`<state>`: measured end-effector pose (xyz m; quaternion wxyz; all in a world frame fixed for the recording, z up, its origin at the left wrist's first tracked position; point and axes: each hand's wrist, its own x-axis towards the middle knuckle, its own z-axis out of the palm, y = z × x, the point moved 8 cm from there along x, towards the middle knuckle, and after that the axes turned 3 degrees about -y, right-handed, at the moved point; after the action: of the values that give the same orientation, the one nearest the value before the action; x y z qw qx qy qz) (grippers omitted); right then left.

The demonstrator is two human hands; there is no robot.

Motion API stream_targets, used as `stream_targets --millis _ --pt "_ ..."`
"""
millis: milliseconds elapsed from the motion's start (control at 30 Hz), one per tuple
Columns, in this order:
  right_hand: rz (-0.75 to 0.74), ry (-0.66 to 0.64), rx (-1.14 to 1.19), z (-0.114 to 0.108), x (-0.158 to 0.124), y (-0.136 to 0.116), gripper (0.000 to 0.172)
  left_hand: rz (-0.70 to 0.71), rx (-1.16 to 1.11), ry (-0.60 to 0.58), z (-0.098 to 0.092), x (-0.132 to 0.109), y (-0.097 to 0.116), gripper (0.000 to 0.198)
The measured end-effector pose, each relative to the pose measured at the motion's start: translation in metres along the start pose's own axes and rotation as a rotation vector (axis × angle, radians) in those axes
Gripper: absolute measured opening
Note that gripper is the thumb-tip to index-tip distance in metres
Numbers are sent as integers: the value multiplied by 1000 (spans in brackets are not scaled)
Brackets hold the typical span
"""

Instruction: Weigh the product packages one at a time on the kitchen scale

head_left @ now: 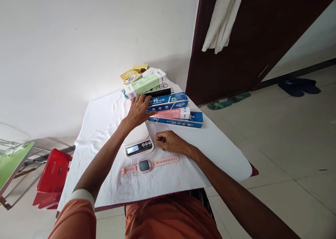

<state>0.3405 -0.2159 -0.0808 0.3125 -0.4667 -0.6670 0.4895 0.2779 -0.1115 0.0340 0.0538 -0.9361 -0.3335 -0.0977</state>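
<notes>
My left hand is at the left end of a blue toothpaste box, fingers over its top and thumb along its front. My right hand rests on the cloth with its fingers curled, just right of a white digital scale; no object shows in it. The scale's lit display appears to read 363. A pink-and-white box and another blue box lie under the held box. Behind it are a black box and a light green box. My left forearm and hand partly hide the scale's pan.
A pink smartwatch lies in front of the scale. Yellow boxes sit at the back near the wall. The table has a wrinkled white cloth. A red chair stands left; slippers lie by the dark door.
</notes>
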Motion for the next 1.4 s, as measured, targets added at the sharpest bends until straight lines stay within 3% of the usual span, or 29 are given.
stream_targets --millis 167,300,433,600,733,833,1000,1167,1233,1300,1400 --pt "-28 18 -49 -1 1 0 12 -21 -108 5 7 10 -8 55" --pt "2 2 -12 0 1 2 10 11 -241 70 -1 0 -7 48" --pt "12 -23 3 0 -1 0 11 27 -322 143 -34 -42 -5 49" --pt "26 -34 27 -1 -3 0 12 -110 -331 97 -62 -113 -30 49" --pt "64 -45 84 0 -1 7 15 -207 -298 6 -48 -156 -53 43" --pt "83 -62 124 2 0 11 19 -238 -311 -48 -27 -169 -62 41" --pt "69 -69 138 2 0 11 22 -251 -356 -68 0 -163 -70 44" --pt "84 -62 125 1 -1 9 24 -261 -304 -73 2 -155 -72 51" --pt "89 -62 131 1 -1 9 25 -274 -300 -33 -7 -157 -73 66" --pt "91 -68 136 2 -1 10 25 -302 -322 86 -22 -163 -76 75" --pt "84 -66 135 3 0 12 24 -417 -334 362 -40 -184 -88 57"
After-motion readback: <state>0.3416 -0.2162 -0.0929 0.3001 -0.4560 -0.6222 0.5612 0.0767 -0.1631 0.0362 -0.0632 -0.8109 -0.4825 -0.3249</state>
